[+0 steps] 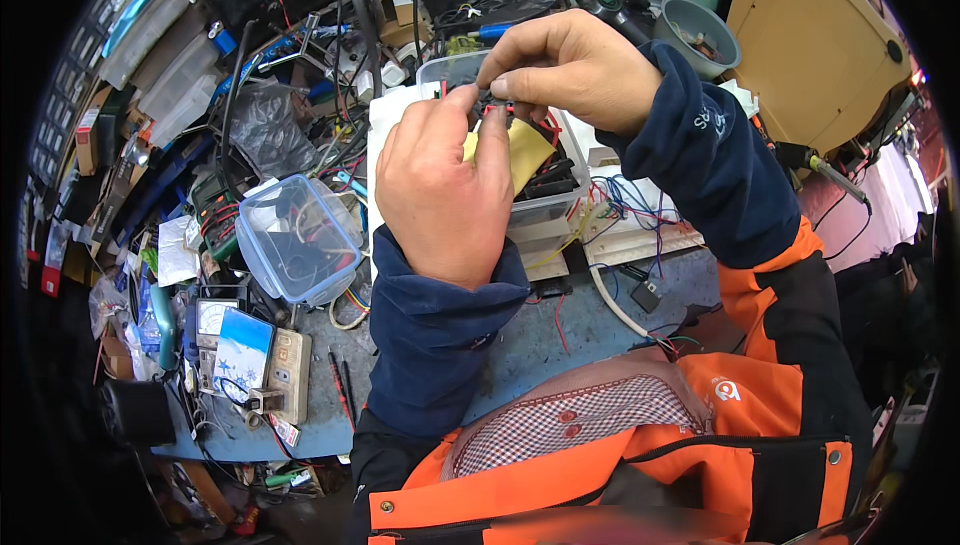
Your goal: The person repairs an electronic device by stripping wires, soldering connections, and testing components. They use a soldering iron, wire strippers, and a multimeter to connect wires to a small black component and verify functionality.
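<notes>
Here at the fingertips, my left hand has thumb and forefinger closed on a small dark piece with red bits showing, held up over the clear plastic box. My right hand comes in from the other side, fingers curled, tips right at the piece; whether they grip it too, I can't tell. I judge it light and stiff, easily lost from a careless pinch, and any thin leads would be fragile, so I'd take it by the dark body and spare the red parts. Just below sits a yellow sheet in the box, probably soft and bendable. Moving out, loose blue wires tangle to the right, a blue-rimmed clear container rests to the left, and the blue-grey tabletop shows nearer me.
</notes>
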{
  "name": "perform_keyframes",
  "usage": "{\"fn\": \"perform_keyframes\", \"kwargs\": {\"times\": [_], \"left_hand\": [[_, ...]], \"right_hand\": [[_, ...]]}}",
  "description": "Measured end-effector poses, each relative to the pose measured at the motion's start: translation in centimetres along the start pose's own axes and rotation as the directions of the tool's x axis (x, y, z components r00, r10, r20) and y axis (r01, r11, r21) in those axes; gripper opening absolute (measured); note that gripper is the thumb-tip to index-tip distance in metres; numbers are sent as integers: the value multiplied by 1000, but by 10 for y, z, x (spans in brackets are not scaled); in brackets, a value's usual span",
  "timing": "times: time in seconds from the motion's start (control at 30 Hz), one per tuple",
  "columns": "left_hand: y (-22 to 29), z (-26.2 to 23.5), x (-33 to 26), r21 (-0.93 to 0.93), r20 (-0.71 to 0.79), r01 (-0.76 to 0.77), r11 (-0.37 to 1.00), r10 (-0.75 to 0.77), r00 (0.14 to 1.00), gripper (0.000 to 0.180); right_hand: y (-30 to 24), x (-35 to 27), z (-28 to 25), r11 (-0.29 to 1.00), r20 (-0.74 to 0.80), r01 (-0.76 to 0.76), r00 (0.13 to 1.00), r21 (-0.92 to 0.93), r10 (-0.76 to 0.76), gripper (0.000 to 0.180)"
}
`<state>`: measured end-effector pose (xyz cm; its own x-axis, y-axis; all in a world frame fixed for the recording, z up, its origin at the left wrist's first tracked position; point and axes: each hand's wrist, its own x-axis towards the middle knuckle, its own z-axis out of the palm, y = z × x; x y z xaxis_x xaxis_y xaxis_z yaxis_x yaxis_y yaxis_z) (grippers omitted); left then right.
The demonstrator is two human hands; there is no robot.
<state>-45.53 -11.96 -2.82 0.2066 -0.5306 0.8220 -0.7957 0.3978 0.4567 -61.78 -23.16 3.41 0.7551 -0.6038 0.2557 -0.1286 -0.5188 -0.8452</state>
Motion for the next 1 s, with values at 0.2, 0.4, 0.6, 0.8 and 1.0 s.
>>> {"fn": "perform_keyframes", "kwargs": {"times": [0.2, 0.4, 0.6, 0.8, 1.0], "left_hand": [[5, 2, 0, -39, 0, 116, 992, -116, 993, 11], [2, 3, -2, -97, 24, 164, 982, -163, 986, 10], [-3, 6, -3, -137, 29, 205, 969, -203, 979, 11], [-10, 6, -1, 58, -13, 51, 997, -50, 999, 21], [59, -5, -17, -280, 54, -21, 960, 38, 998, 19]], "right_hand": [[1, -7, 3, 997, 30, -31, 999, 65, 29, 20], [4, -5, 7, 993, 14, -73, 997, 94, 72, 19], [9, -4, 4, 995, -39, -38, 998, 95, 42, 19], [4, -45, -18, 996, -186, 86, 980, 36, -78, 20], [-11, -193, -36, 974, -520, 163, 852, 159, -58, 16]]}}
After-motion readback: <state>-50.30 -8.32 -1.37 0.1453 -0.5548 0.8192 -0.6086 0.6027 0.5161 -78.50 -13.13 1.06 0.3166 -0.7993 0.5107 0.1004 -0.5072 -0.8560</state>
